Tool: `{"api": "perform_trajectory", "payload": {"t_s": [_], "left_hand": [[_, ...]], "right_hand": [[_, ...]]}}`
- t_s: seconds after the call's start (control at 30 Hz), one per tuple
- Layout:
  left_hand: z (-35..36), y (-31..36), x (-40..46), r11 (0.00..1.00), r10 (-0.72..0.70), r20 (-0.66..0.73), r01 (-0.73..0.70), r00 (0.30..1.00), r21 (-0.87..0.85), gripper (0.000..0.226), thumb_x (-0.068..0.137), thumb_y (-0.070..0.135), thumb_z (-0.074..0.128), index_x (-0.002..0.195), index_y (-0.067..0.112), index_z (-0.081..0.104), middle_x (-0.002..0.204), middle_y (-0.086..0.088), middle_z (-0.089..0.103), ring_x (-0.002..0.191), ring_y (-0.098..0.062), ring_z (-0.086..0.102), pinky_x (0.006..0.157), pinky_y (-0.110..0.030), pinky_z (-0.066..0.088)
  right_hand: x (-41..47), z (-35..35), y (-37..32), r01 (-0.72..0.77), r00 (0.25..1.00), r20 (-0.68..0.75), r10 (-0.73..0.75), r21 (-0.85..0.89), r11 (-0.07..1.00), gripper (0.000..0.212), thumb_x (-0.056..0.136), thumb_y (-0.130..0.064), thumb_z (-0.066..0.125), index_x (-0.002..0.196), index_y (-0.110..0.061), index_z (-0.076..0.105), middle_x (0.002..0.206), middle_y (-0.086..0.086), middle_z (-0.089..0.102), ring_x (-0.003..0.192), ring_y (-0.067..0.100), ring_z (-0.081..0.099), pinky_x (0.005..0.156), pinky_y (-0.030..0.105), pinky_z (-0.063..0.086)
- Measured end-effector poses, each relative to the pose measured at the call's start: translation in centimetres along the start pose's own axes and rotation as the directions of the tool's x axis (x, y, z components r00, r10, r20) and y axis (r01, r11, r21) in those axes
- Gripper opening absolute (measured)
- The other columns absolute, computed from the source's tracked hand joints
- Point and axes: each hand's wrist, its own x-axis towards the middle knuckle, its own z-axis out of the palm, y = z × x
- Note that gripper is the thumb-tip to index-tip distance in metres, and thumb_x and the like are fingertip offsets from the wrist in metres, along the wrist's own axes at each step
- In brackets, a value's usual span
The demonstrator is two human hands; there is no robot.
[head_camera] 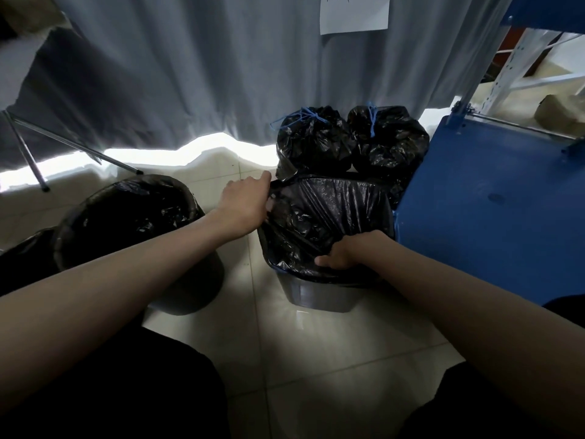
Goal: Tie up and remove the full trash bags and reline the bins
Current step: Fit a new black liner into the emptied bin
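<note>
A grey rectangular bin [319, 296] stands on the tiled floor in the middle, lined with a black bag [329, 210] whose edge is folded over the rim. My left hand [245, 201] grips the liner at the bin's far left corner. My right hand [345, 251] grips the liner over the near rim. Behind the bin stand two tied black trash bags, the left one [311, 144] and the right one [389, 141], each closed with a blue drawstring. A round dark bin [190, 280] with a black liner [136, 210] sits to the left.
A grey curtain [190, 74] hangs behind, with a paper sheet [354, 11] pinned on it. A blue metal cart or shelf [493, 198] stands close on the right. Thin metal stand legs [34, 163] reach the floor at far left. My dark-clothed knees fill the bottom.
</note>
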Motion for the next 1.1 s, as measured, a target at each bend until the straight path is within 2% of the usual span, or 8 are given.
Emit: {"api": "perform_trajectory", "payload": {"t_s": [0.1, 0.17, 0.27, 0.37, 0.53, 0.67, 0.8, 1.1], "left_hand": [[0.5, 0.0, -0.3, 0.975, 0.108, -0.026, -0.1, 0.994, 0.2, 0.043, 0.08, 0.003, 0.057, 0.119, 0.009, 0.042, 0.115, -0.013, 0.052, 0.1, -0.033, 0.054, 0.078, -0.041, 0.042], [0.7, 0.4, -0.5, 0.94, 0.243, -0.085, -0.213, 0.966, 0.267, 0.045, 0.078, 0.005, 0.058, 0.12, 0.009, 0.042, 0.121, -0.012, 0.044, 0.105, -0.031, 0.048, 0.081, -0.039, 0.042], [1.0, 1.7, -1.0, 0.865, 0.435, -0.102, -0.384, 0.894, 0.324, 0.032, 0.084, 0.009, 0.05, 0.115, 0.011, 0.046, 0.118, -0.009, 0.045, 0.103, -0.026, 0.047, 0.082, -0.036, 0.041], [1.6, 2.7, -1.6, 0.91, 0.364, -0.033, -0.347, 0.931, 0.227, 0.03, 0.089, 0.013, 0.048, 0.119, 0.01, 0.046, 0.121, -0.008, 0.046, 0.107, -0.025, 0.049, 0.085, -0.034, 0.042], [1.6, 2.7, -2.1, 0.985, 0.152, 0.08, -0.158, 0.985, 0.072, 0.043, 0.091, 0.019, 0.052, 0.129, 0.006, 0.036, 0.127, -0.011, 0.043, 0.115, -0.029, 0.051, 0.079, -0.037, 0.046], [1.9, 2.3, -2.1, 0.992, 0.121, 0.139, -0.123, 0.983, 0.011, 0.042, 0.09, 0.022, 0.052, 0.127, 0.007, 0.036, 0.128, -0.011, 0.044, 0.117, -0.03, 0.05, 0.072, -0.035, 0.04], [2.4, 1.6, -1.7, 0.994, 0.102, 0.182, -0.093, 0.978, -0.058, 0.057, 0.095, 0.027, 0.048, 0.143, 0.007, 0.025, 0.145, -0.01, 0.033, 0.125, -0.032, 0.047, 0.087, -0.049, 0.05], [2.6, 1.6, 2.2, 0.995, 0.088, 0.138, -0.08, 0.987, -0.059, 0.058, 0.098, 0.035, 0.039, 0.15, 0.017, 0.022, 0.152, -0.002, 0.031, 0.128, -0.031, 0.043, 0.091, -0.049, 0.046]], "right_hand": [[-0.5, -0.5, -0.1, -0.016, 0.999, -0.044, 0.014, -0.045, 0.999, 0.076, 0.095, -0.067, 0.032, 0.152, -0.016, 0.03, 0.157, 0.009, 0.031, 0.143, 0.031, 0.033, 0.111, 0.045, 0.03], [-0.6, -0.7, -0.4, 0.019, 0.982, -0.185, -0.027, -0.047, 0.999, 0.068, 0.095, -0.063, 0.039, 0.143, -0.016, 0.043, 0.147, 0.01, 0.045, 0.132, 0.032, 0.046, 0.103, 0.045, 0.038], [-0.8, -1.0, -1.3, 0.143, 0.845, -0.528, -0.082, 0.076, 0.987, 0.046, 0.094, -0.043, 0.049, 0.126, -0.011, 0.052, 0.132, 0.013, 0.05, 0.122, 0.034, 0.05, 0.092, 0.045, 0.044], [-0.6, -1.2, -2.2, 0.311, 0.714, -0.687, -0.134, 0.14, 0.94, 0.03, 0.091, -0.027, 0.053, 0.116, -0.01, 0.053, 0.13, 0.014, 0.037, 0.119, 0.038, 0.043, 0.091, 0.048, 0.044], [1.0, -0.6, -2.3, 0.268, 0.872, -0.453, -0.187, 0.122, 0.956, 0.05, 0.096, -0.029, 0.049, 0.143, -0.015, 0.043, 0.161, 0.011, 0.009, 0.143, 0.039, 0.017, 0.112, 0.056, 0.026], [2.0, -0.3, -2.2, 0.283, 0.875, -0.429, -0.223, 0.08, 0.956, 0.05, 0.096, -0.028, 0.047, 0.142, -0.008, 0.04, 0.149, 0.004, 0.028, 0.134, 0.032, 0.033, 0.106, 0.052, 0.033], [2.5, -0.2, -2.1, 0.284, 0.917, -0.309, -0.251, 0.068, 0.956, 0.048, 0.099, -0.027, 0.043, 0.14, -0.002, 0.042, 0.145, 0.009, 0.03, 0.127, 0.033, 0.045, 0.106, 0.046, 0.039], [2.7, -0.6, -1.8, 0.28, 0.932, -0.272, -0.239, 0.124, 0.952, 0.042, 0.1, -0.025, 0.043, 0.132, 0.001, 0.05, 0.138, 0.015, 0.038, 0.124, 0.035, 0.047, 0.105, 0.042, 0.041]]}}
